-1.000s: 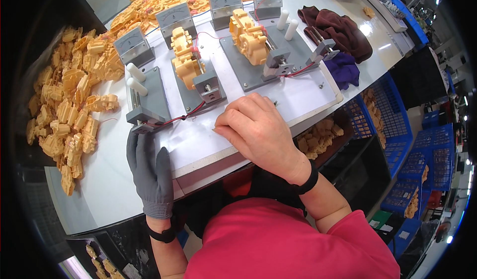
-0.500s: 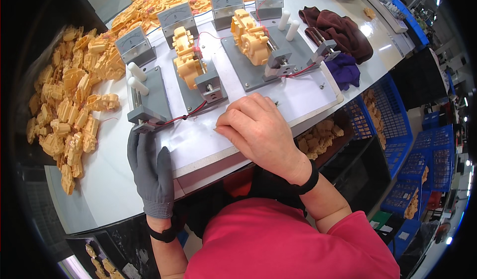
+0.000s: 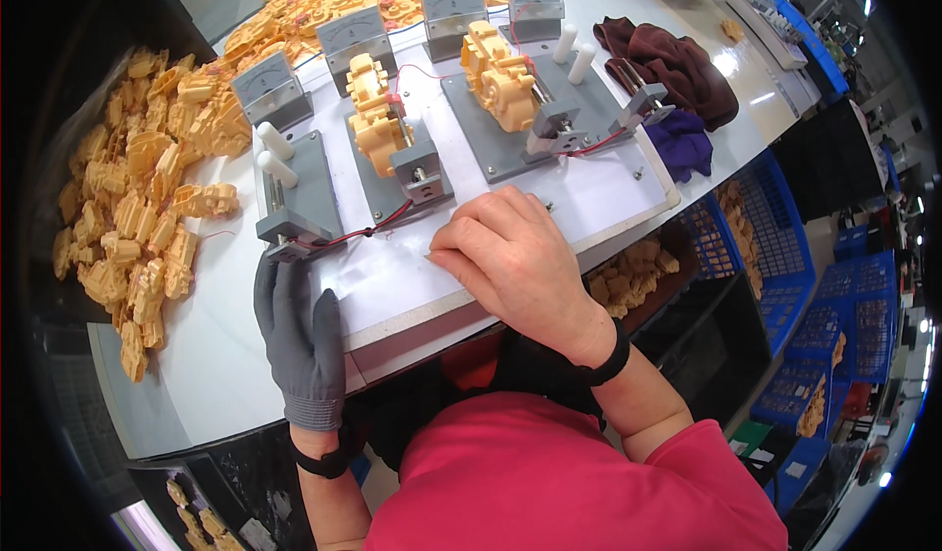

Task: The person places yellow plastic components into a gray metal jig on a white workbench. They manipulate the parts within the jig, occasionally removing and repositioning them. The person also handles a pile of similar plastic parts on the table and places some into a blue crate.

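My left hand (image 3: 302,340), in a grey glove, lies at the table's front edge with fingers straight and thumb apart. Its fingertips reach the front of the leftmost grey test fixture (image 3: 312,190), which has two white pegs and carries no part. My bare right hand (image 3: 515,262) rests with curled fingers on the white board (image 3: 392,291); thumb and forefinger meet, and whatever is between them is hidden. Beyond it, a yellow plastic gearbox housing (image 3: 376,119) sits on the middle fixture (image 3: 368,190). Another yellow gearbox housing (image 3: 505,85) sits on the right fixture (image 3: 481,154).
Several analog meters (image 3: 355,36) stand behind the fixtures. Heaped yellow housings (image 3: 147,178) cover the left and far table. A dark red cloth (image 3: 677,65) and a purple cloth (image 3: 679,144) lie at right. Blue crates (image 3: 775,247) stand beside the table. Red wires (image 3: 392,214) cross the board.
The view has shifted very slightly. Both hands keep their places and poses, and the housings stay on their fixtures.
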Available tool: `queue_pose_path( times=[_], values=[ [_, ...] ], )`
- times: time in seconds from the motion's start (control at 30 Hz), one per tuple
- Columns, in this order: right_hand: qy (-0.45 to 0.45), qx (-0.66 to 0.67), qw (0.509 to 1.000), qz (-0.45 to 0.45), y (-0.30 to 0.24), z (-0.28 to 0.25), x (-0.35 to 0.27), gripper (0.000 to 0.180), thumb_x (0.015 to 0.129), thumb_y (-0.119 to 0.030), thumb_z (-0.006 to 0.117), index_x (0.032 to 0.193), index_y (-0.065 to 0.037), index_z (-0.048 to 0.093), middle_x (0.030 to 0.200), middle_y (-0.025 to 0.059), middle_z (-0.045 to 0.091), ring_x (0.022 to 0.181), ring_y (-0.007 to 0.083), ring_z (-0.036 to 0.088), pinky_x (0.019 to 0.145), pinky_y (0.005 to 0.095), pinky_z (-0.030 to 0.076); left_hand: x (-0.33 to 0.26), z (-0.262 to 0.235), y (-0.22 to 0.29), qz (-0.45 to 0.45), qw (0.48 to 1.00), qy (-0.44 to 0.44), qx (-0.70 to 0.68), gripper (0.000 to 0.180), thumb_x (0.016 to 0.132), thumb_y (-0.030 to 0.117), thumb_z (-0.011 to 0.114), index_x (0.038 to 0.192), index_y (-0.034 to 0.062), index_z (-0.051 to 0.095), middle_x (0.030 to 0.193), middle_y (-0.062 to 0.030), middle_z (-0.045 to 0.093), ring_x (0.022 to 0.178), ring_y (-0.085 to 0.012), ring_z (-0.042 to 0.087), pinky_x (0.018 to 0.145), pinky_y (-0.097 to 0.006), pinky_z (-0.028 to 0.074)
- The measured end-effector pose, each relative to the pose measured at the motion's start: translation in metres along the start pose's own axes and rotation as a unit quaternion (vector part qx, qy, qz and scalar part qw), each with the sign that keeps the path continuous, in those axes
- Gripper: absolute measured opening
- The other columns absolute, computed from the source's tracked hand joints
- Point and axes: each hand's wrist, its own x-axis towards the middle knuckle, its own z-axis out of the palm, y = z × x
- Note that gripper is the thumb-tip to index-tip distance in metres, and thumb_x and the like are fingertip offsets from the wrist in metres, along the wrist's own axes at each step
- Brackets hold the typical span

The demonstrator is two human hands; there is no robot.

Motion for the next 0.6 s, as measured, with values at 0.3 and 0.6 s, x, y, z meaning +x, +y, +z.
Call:
queue_pose_path(
  times=[0.3, 0.6],
  values=[
    [0.001, 0.008, 1.000, 0.006, -0.0023, -0.0015, 0.0012, 0.012, 0.082, -0.013, 0.078, 0.088, -0.010, 0.069, 0.090, 0.0022, 0.062, 0.089, 0.0246, 0.059, 0.081, 0.0362, 0.047, -0.0013, 0.0004, -0.0045, -0.006, 1.000, 0.009, -0.020, 0.051, 0.099, 0.019, 0.057, 0.146, -0.0009, 0.049, 0.152, -0.0227, 0.042, 0.142, -0.0370, 0.041, 0.115, -0.042, 0.035],
    [-0.001, 0.006, 1.000, 0.000, -0.0024, -0.0014, 0.0012, 0.011, 0.081, -0.013, 0.078, 0.089, -0.011, 0.070, 0.090, 0.0013, 0.062, 0.089, 0.0234, 0.059, 0.081, 0.0358, 0.047, -0.0013, -0.0010, -0.0018, -0.011, 1.000, 0.008, -0.017, 0.051, 0.100, 0.021, 0.057, 0.145, -0.0016, 0.049, 0.152, -0.0227, 0.043, 0.143, -0.0377, 0.040, 0.116, -0.042, 0.035]
  ],
)
